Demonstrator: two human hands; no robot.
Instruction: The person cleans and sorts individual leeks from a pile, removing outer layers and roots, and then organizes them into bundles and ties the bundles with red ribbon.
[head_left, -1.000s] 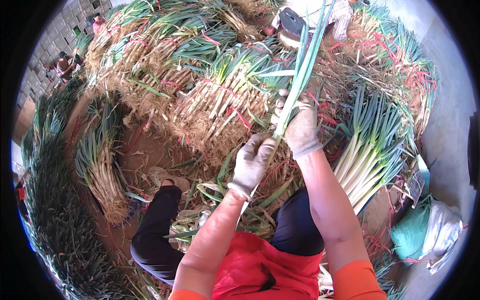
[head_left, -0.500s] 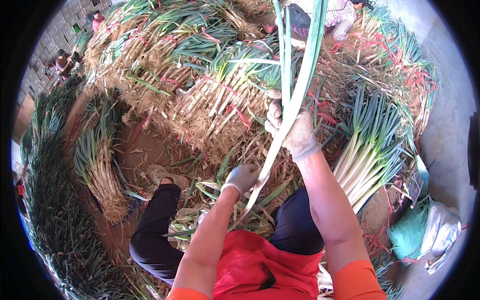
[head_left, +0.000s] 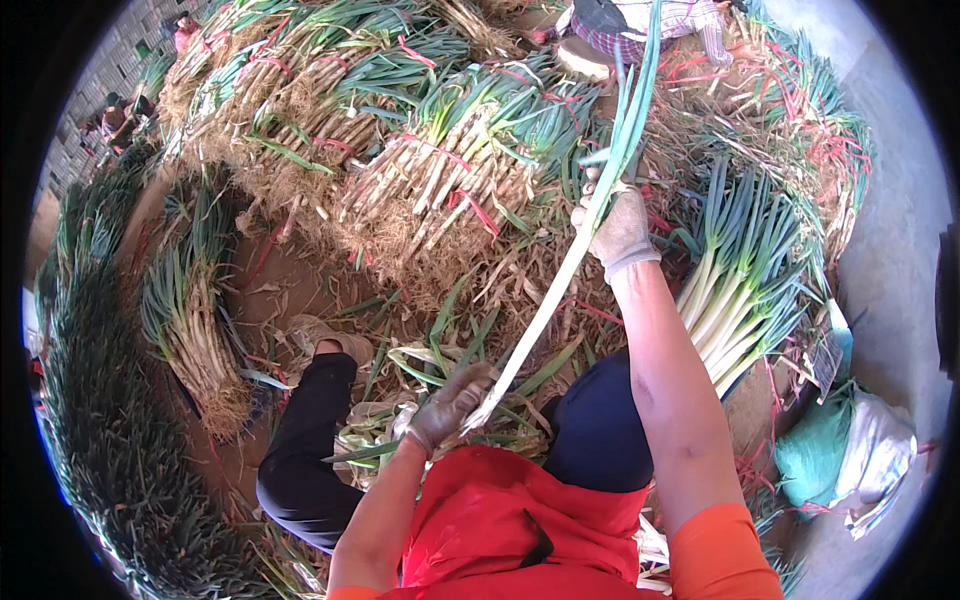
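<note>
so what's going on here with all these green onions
A seated person in gloves is handling one long green onion. The right hand grips it partway up, leaves pointing away; the left hand is down by its root end, though whether it touches is unclear. Clean white-stemmed green onions lie to the right, and bundles with brown roots are heaped ahead.

Long leek [head_left: 545,312]; wht-&-grn; diag.
</note>
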